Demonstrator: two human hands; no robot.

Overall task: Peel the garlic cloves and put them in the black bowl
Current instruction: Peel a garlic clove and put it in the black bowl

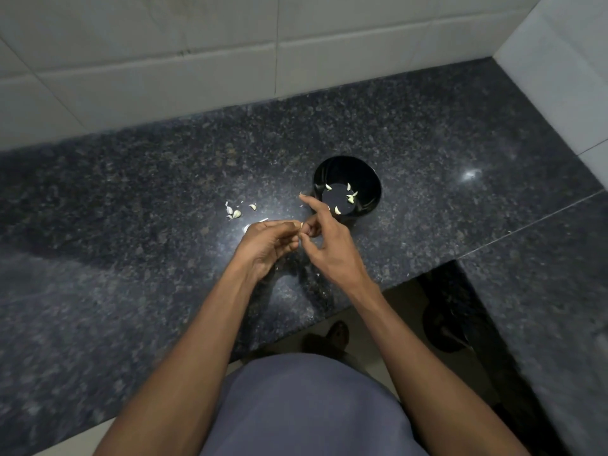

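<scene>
Left hand (pixel 269 240) and right hand (pixel 324 240) pinch one garlic clove (pixel 300 225): light, firm, papery skin; likely grip the ends

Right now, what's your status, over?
Both hands, left and right, pinching one garlic clove. Peeled cloves in black bowl. Loose cloves on counter. Nothing blocking.

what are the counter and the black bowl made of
Counter: looks like polished dark granite, speckled grain with a bright light reflection on it. Bowl: smooth glossy black, probably plastic or glazed ceramic; the look alone does not settle which.
</scene>
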